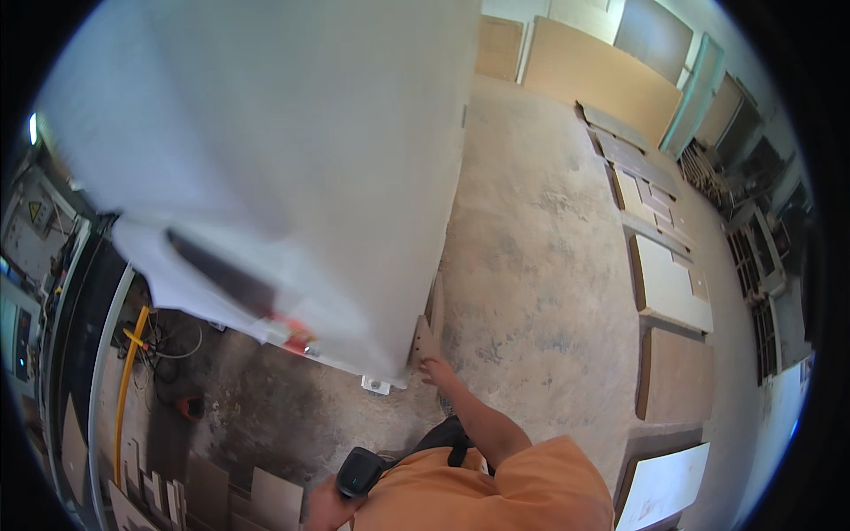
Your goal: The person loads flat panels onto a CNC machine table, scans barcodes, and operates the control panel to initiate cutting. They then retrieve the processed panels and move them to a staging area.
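A tall white panel or sheet (354, 177) fills the left and middle of the view, its left part smeared by motion. On it a dark elongated shape (221, 276) runs to a red part (292, 332), too blurred to name. At the panel's lower right corner, my right hand (434, 372) has its fingers at a thin pale board with small dark holes (423, 343); they look closed on its lower end. My left hand (326, 509) is low by my body, its fingers hidden. A black rounded device (360, 471) sits against that arm.
Flat boards and panels (673, 283) lie in a row on the concrete floor (540, 239) at right. More large panels (602, 75) lean at the far wall. At left are a yellow pole (129, 380), cables (164, 341) and machinery (80, 292). Board offcuts (274, 497) stand at lower left.
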{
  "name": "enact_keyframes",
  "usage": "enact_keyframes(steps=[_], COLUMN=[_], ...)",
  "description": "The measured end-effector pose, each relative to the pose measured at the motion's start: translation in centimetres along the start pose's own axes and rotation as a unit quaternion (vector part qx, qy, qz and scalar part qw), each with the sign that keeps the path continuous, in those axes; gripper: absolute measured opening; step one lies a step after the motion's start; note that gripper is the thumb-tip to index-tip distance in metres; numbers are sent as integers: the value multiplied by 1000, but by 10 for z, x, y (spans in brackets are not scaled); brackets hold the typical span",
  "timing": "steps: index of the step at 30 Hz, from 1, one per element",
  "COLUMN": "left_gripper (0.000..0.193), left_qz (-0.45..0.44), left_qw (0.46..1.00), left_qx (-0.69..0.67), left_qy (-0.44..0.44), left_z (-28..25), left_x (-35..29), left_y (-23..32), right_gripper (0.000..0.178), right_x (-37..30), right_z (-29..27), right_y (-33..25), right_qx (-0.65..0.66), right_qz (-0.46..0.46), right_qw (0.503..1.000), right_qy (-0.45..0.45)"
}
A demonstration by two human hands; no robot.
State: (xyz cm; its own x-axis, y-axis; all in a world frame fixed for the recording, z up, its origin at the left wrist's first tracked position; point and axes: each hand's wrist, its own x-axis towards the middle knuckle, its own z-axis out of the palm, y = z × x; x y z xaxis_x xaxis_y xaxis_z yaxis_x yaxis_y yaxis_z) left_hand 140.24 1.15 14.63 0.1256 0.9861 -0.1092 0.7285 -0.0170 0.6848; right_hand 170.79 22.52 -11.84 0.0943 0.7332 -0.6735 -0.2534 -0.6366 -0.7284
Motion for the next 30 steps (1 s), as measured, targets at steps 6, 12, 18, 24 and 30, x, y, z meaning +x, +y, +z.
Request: enact_keyframes(steps=[6,12,18,24,30], left_gripper=[42,47,47,40,31], left_qz=[-67,-134,-182,-292,-396], left_qw=[998,976,942,869,703], left_qx=[-20,-137,-194,-194,-322], left_qy=[-8,100,207,349,495], left_z=[-53,-100,-180,-298,-405], left_x=[-31,-18,23,45,27], left_y=[-68,-119,-219,-291,-389], right_gripper=[28,20,31,31,23], right_x=[-1,63,121,173,173], right_z=[-18,-17,186,498,808], right_y=[158,167,124,62,38], right_qx=[-593,-691,-815,-641,-541], right_qz=[-139,88,-218,-128,-189], right_qw=[789,699,441,676,720], right_qy=[87,-160,-306,-341,-391])
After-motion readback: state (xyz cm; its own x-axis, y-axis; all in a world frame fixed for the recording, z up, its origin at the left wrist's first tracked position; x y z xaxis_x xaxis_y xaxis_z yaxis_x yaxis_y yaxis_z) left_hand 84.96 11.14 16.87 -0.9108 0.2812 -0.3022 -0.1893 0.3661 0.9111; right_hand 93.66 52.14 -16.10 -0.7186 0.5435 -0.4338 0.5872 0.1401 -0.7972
